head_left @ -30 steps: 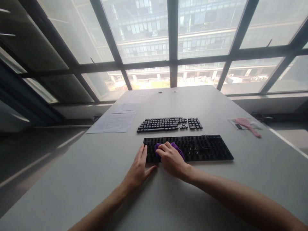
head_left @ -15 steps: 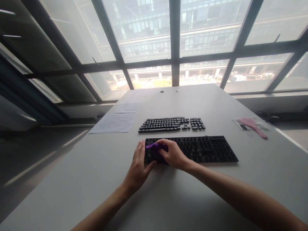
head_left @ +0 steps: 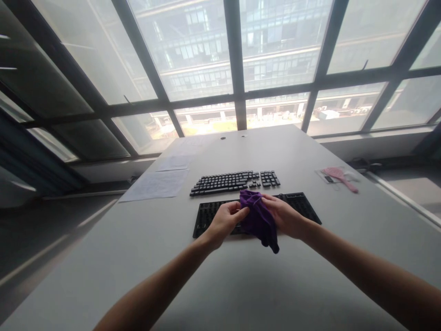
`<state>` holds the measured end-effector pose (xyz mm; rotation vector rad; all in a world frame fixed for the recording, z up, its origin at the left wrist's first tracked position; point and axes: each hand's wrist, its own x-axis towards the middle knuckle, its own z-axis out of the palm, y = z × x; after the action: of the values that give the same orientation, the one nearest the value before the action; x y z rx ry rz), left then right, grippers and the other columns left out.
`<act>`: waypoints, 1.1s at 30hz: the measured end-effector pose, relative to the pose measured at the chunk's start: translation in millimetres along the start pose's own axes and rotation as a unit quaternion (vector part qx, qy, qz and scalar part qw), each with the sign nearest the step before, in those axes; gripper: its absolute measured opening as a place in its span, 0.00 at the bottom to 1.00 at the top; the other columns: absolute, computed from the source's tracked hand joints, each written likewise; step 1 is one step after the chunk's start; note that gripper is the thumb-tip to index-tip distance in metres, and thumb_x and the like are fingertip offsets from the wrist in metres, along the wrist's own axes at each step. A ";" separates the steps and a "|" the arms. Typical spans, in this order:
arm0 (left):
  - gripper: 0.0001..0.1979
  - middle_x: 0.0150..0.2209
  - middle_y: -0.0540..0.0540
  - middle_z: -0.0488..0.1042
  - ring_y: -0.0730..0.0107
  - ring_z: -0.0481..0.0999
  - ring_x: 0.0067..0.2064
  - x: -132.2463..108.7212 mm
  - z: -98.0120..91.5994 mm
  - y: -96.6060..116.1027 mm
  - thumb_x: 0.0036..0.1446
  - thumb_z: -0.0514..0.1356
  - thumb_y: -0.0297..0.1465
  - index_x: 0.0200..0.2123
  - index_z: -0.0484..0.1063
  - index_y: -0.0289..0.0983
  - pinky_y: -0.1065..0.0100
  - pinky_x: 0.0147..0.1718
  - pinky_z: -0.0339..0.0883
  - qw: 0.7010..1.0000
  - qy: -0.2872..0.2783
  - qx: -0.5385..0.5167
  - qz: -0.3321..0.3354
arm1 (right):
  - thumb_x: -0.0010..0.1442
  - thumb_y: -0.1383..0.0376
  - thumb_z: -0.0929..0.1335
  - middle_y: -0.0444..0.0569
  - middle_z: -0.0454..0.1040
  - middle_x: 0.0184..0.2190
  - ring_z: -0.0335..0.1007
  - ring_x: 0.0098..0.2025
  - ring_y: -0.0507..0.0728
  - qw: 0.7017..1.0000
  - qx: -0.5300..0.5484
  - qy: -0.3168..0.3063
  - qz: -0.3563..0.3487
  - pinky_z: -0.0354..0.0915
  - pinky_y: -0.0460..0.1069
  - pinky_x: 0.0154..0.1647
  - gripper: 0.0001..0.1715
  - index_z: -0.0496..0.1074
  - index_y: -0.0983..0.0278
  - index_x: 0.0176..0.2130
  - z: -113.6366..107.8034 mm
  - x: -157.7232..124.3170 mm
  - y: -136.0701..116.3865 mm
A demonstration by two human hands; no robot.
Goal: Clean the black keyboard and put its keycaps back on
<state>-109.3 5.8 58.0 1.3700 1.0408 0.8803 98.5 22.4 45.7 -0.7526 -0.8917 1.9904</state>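
A purple cloth point(head_left: 257, 218) hangs in the air above the near edge of a black keyboard base point(head_left: 210, 216) whose keycaps are off. My left hand point(head_left: 225, 222) grips the cloth's left side and my right hand point(head_left: 283, 215) pinches its upper right part. Both hands are lifted off the white table point(head_left: 213, 285). Behind the base, the black keycaps point(head_left: 234, 181) lie set out in keyboard layout.
Sheets of paper point(head_left: 156, 184) lie at the table's left side. A pink brush point(head_left: 338, 177) on a clear bag rests at the right edge. Two round cable holes sit at the far end. Large windows stand beyond the table.
My right hand has lifted the purple cloth off the keyboard base. My left hand has left the table and the base's left end and taken hold of the cloth too.
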 end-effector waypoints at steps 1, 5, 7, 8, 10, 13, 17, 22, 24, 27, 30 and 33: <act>0.22 0.35 0.42 0.79 0.63 0.77 0.36 5.7 7.5 3.4 0.58 0.64 0.47 0.39 0.76 0.31 0.66 0.37 0.70 1.000 0.010 0.005 0.009 | 0.62 0.54 0.72 0.51 0.79 0.42 0.77 0.39 0.57 1.000 0.002 0.012 0.004 0.73 0.49 0.39 0.20 0.74 0.62 0.50 -7.2 -5.0 -0.6; 0.20 0.34 0.45 0.78 0.68 0.75 0.34 31.5 35.3 10.9 0.58 0.64 0.47 0.39 0.73 0.33 0.71 0.32 0.66 0.997 -0.002 0.050 0.054 | 0.62 0.44 0.70 0.49 0.79 0.43 0.76 0.37 0.56 1.000 -0.020 0.018 -0.017 0.72 0.48 0.34 0.30 0.71 0.58 0.54 -34.2 -27.3 -1.8; 0.20 0.32 0.46 0.77 0.69 0.75 0.31 44.3 49.7 15.0 0.58 0.64 0.47 0.39 0.70 0.34 0.73 0.28 0.64 0.996 -0.043 0.061 0.057 | 0.59 0.47 0.73 0.50 0.79 0.46 0.77 0.40 0.57 0.998 -0.033 0.027 -0.044 0.72 0.49 0.37 0.32 0.69 0.58 0.57 -43.6 -39.6 -3.7; 0.21 0.31 0.47 0.77 0.70 0.75 0.29 50.3 57.2 17.8 0.58 0.64 0.48 0.40 0.69 0.35 0.74 0.26 0.63 0.995 -0.065 0.061 0.052 | 0.58 0.50 0.75 0.51 0.79 0.46 0.77 0.40 0.58 0.997 -0.037 0.044 -0.055 0.72 0.49 0.37 0.32 0.69 0.59 0.57 -47.7 -46.0 -5.3; 0.22 0.30 0.48 0.77 0.71 0.73 0.26 61.2 72.7 25.0 0.57 0.64 0.49 0.41 0.68 0.36 0.75 0.23 0.61 0.992 -0.104 0.057 0.038 | 0.56 0.57 0.77 0.51 0.79 0.45 0.77 0.41 0.58 0.992 -0.037 0.091 -0.074 0.72 0.49 0.38 0.31 0.69 0.60 0.56 -57.2 -59.0 -9.2; 0.23 0.29 0.48 0.77 0.73 0.72 0.23 77.0 96.5 37.4 0.56 0.65 0.48 0.45 0.69 0.36 0.76 0.20 0.61 0.987 -0.144 0.071 0.034 | 0.55 0.65 0.75 0.50 0.80 0.41 0.77 0.40 0.58 0.981 -0.027 0.166 -0.101 0.73 0.49 0.38 0.28 0.71 0.62 0.54 -77.4 -81.7 -16.7; 0.20 0.30 0.46 0.78 0.74 0.72 0.24 105.1 131.3 47.9 0.58 0.65 0.41 0.48 0.71 0.35 0.77 0.21 0.63 0.978 -0.181 0.096 0.049 | 0.52 0.69 0.73 0.50 0.80 0.38 0.77 0.36 0.58 0.950 -0.060 0.280 -0.125 0.75 0.51 0.35 0.31 0.70 0.62 0.55 -108.9 -119.7 -30.9; 0.18 0.34 0.44 0.79 0.72 0.74 0.27 157.7 188.4 45.5 0.61 0.63 0.34 0.53 0.72 0.35 0.75 0.24 0.67 0.969 -0.207 0.134 0.030 | 0.50 0.70 0.73 0.52 0.79 0.38 0.79 0.39 0.62 0.911 -0.107 0.375 -0.136 0.77 0.57 0.39 0.36 0.67 0.59 0.58 -140.5 -163.7 -58.4; 0.19 0.37 0.42 0.79 0.70 0.77 0.30 179.3 212.5 40.5 0.63 0.62 0.36 0.55 0.71 0.35 0.72 0.27 0.70 0.953 -0.227 0.191 0.061 | 0.50 0.69 0.73 0.53 0.79 0.39 0.79 0.38 0.62 0.890 -0.126 0.411 -0.149 0.77 0.58 0.40 0.37 0.67 0.59 0.58 -156.9 -175.5 -68.5; 0.19 0.44 0.37 0.79 0.62 0.79 0.40 201.2 241.3 29.3 0.65 0.59 0.34 0.57 0.70 0.33 0.63 0.40 0.74 0.920 -0.200 0.308 0.138 | 0.51 0.67 0.72 0.56 0.78 0.41 0.79 0.40 0.64 0.855 -0.218 0.447 -0.144 0.76 0.60 0.43 0.35 0.67 0.62 0.57 -190.5 -188.3 -75.4; 0.18 0.52 0.32 0.75 0.53 0.76 0.52 203.9 255.9 17.8 0.63 0.58 0.27 0.56 0.72 0.31 0.54 0.55 0.68 0.902 -0.178 0.350 0.180 | 0.51 0.65 0.71 0.61 0.76 0.45 0.75 0.47 0.69 0.725 -0.454 0.503 -0.124 0.72 0.65 0.50 0.26 0.73 0.66 0.51 -222.2 -195.9 -70.3; 0.14 0.52 0.32 0.76 0.50 0.75 0.54 194.4 258.6 13.8 0.61 0.57 0.24 0.49 0.77 0.32 0.53 0.56 0.66 0.886 -0.188 0.371 0.207 | 0.59 0.60 0.66 0.62 0.74 0.50 0.67 0.56 0.70 0.547 -0.652 0.496 -0.169 0.65 0.66 0.59 0.20 0.76 0.66 0.48 -231.4 -192.2 -57.1</act>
<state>198.7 104.1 39.9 2.3699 0.8103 0.4677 392.9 -43.8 -5.9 -1.9795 -1.4527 -0.0398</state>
